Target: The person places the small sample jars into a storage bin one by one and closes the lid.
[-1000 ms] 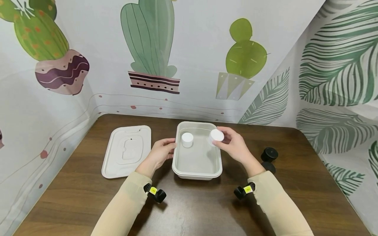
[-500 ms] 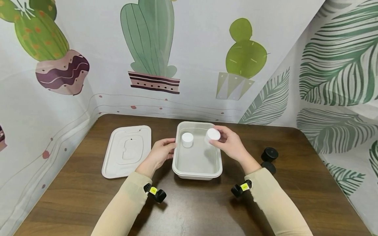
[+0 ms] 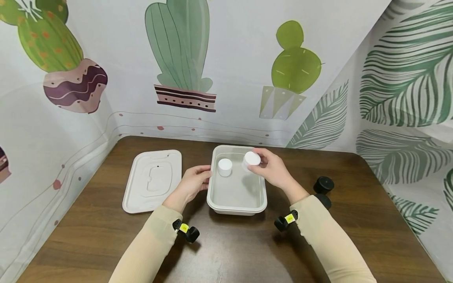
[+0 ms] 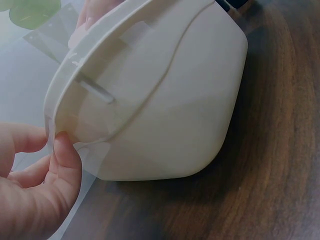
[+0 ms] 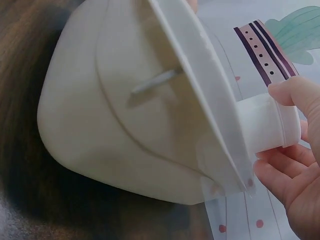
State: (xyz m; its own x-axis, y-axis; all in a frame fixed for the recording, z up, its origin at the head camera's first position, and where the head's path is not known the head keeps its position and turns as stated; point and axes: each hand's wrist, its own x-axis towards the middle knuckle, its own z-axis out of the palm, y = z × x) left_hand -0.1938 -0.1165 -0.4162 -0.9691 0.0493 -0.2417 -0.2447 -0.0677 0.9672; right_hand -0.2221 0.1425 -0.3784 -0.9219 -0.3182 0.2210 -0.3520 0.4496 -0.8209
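Observation:
A light grey rectangular plastic container [image 3: 235,198] stands on the table. My left hand [image 3: 191,184] pinches its left rim; in the left wrist view the thumb and fingers [image 4: 67,155] are on either side of that rim. With my right hand [image 3: 274,168] I hold a small white round jar [image 3: 252,158] by its capped top, over the container's back right part. The right wrist view has this jar [image 5: 262,122] upright between thumb and fingers, its lower end hidden by the rim. A second white jar [image 3: 225,168] sits inside, at the back left.
A flat pale lid [image 3: 153,181] lies left of the container. Two black round jars or caps, one [image 3: 323,184] behind the other [image 3: 323,201], are right of my right forearm. A patterned cloth wall [image 3: 240,78] borders the wooden table [image 3: 233,247] at the back.
My right hand has moved left with the white jar, from the container's right rim to over its inside. The left hand has kept its place on the rim.

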